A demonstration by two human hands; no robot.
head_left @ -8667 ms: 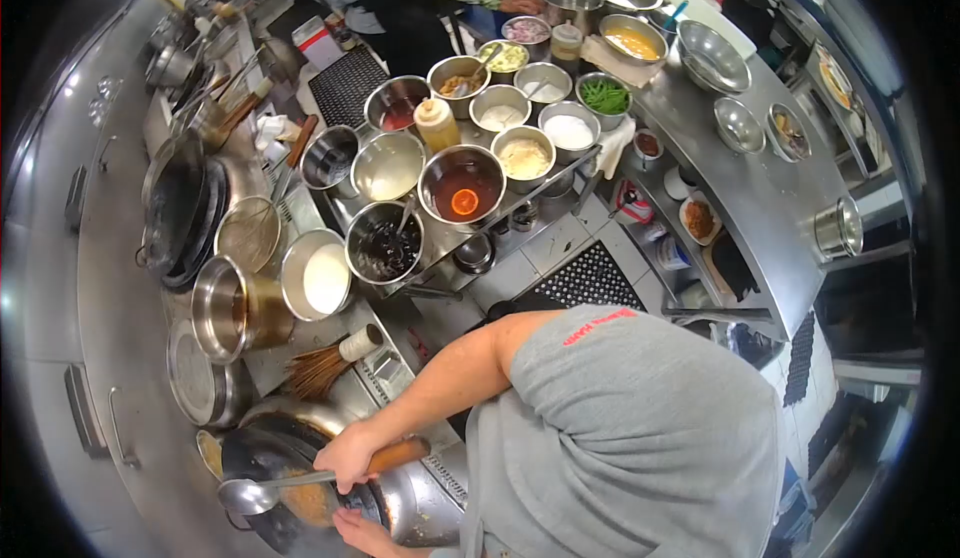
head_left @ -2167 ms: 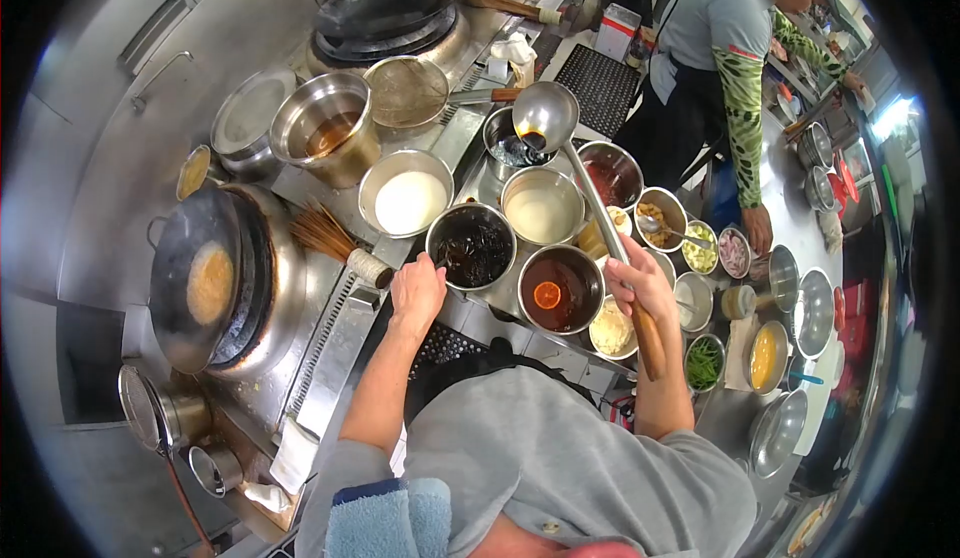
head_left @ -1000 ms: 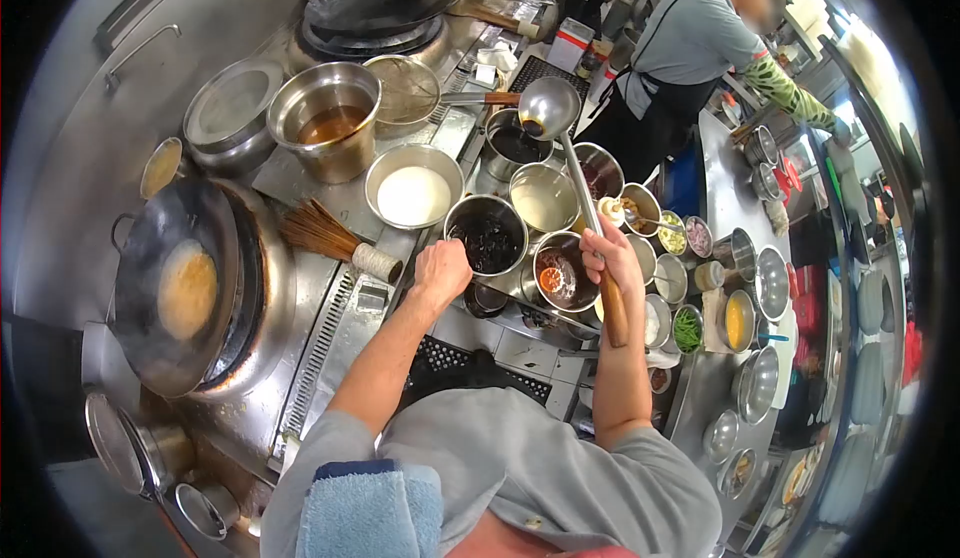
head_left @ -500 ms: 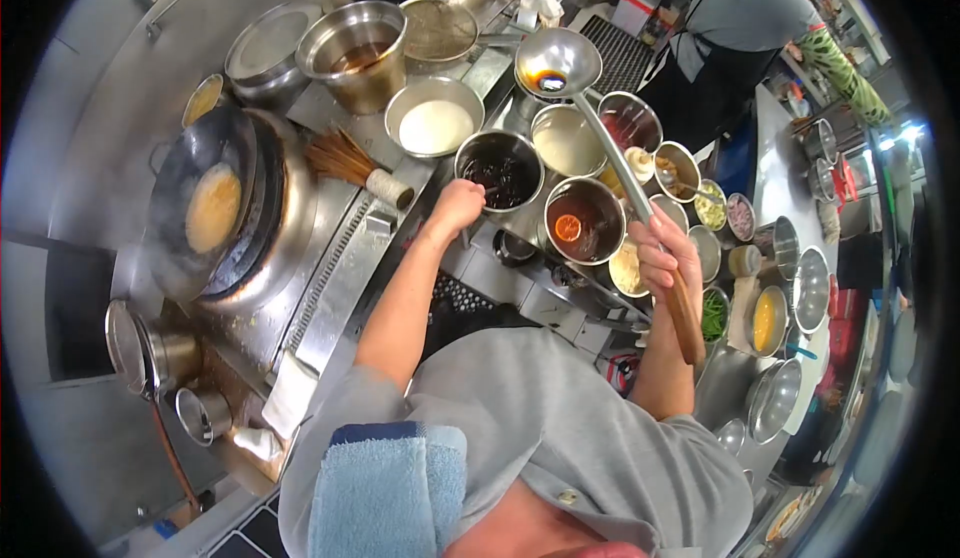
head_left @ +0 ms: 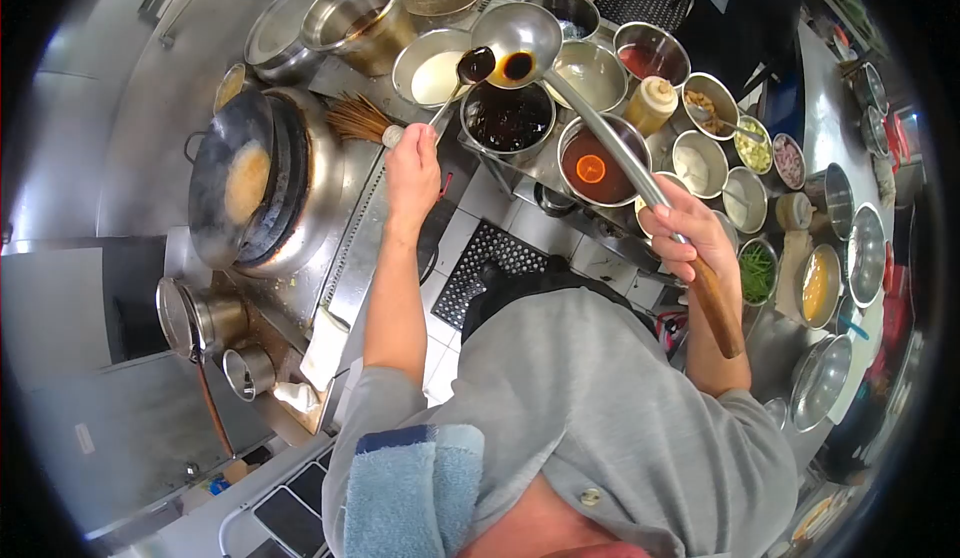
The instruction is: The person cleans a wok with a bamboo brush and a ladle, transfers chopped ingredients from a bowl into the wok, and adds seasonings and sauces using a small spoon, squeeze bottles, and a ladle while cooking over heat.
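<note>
My left hand (head_left: 412, 173) is closed round the handle of a small spoon (head_left: 475, 65) filled with dark sauce. The spoon is raised above the edge of a bowl of dark sauce (head_left: 508, 118), just left of a large ladle (head_left: 518, 33). A small dark pool lies in the ladle's bowl. My right hand (head_left: 685, 226) grips the ladle near its wooden handle, over the bowl of reddish liquid with an orange slice (head_left: 603, 161). At the left, a wok (head_left: 215, 193) holds a browned, steaming round of food (head_left: 247, 183).
A bristle brush (head_left: 360, 120) lies between the wok and the bowls. Near the ladle stand a bowl of white liquid (head_left: 432, 70) and a squeeze bottle (head_left: 651, 106). Several ingredient bowls line the right side. Another person (head_left: 750, 8) stands at the upper right.
My left hand has lifted the spoon of dark sauce out of the bowl and up beside the ladle. My right hand still holds the ladle. The view has shifted.
</note>
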